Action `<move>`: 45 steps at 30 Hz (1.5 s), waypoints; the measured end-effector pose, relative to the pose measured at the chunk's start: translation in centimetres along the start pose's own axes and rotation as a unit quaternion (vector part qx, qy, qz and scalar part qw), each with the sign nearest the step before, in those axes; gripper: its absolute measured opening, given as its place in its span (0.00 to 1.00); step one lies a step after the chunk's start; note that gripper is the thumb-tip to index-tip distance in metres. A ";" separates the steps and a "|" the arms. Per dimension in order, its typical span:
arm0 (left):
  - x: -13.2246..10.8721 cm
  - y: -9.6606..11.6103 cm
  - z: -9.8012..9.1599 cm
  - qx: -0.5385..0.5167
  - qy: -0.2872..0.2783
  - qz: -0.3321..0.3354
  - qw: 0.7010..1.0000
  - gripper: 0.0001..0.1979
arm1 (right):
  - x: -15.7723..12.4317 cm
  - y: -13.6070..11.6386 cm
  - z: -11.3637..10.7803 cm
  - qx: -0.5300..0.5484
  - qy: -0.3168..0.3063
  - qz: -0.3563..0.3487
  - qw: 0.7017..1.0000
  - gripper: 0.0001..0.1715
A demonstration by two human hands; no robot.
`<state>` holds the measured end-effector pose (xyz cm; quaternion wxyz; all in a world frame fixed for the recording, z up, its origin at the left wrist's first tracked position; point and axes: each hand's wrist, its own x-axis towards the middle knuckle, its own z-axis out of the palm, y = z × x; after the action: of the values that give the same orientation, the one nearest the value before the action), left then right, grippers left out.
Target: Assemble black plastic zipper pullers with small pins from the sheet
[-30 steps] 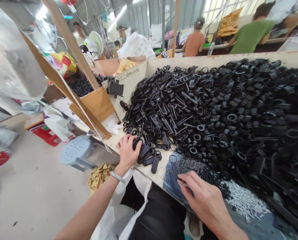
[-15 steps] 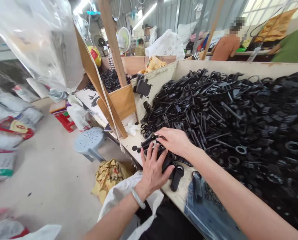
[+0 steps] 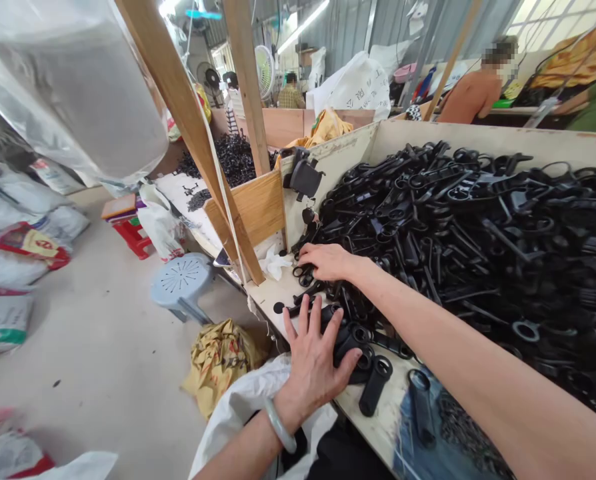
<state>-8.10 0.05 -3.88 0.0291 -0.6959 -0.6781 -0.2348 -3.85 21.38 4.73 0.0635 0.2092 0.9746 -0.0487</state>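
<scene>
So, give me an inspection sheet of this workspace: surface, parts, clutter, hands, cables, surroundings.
Surface: pale workbench with a blue sheet at the right.
Job's things: black plastic parts, many ring-ended, heaped high; several lie loose near the front edge.
Clutter: crumpled white tissue-like scrap beside the slanted wooden post.
Hands: left hand, fingers spread at the loose parts; right hand, fingers at the heap's left edge, hold unclear.
Cables: white cord along that post.
Surroundings: blue-grey stool and crumpled yellow sack on the floor; people beyond the back panel.

There is one bracelet [image 3: 279,425], one blue stool [image 3: 181,277], countless black parts [image 3: 408,227].
</scene>
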 end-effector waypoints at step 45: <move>1.9 -0.4 -0.3 0.103 -0.066 0.013 0.992 0.36 | -7.4 0.6 0.5 -0.116 -0.075 -0.019 0.990 0.15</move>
<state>-8.64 1.74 -3.00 0.0587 -0.7117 -0.6902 -0.1169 3.13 18.88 5.27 0.1596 0.1776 0.9699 0.0483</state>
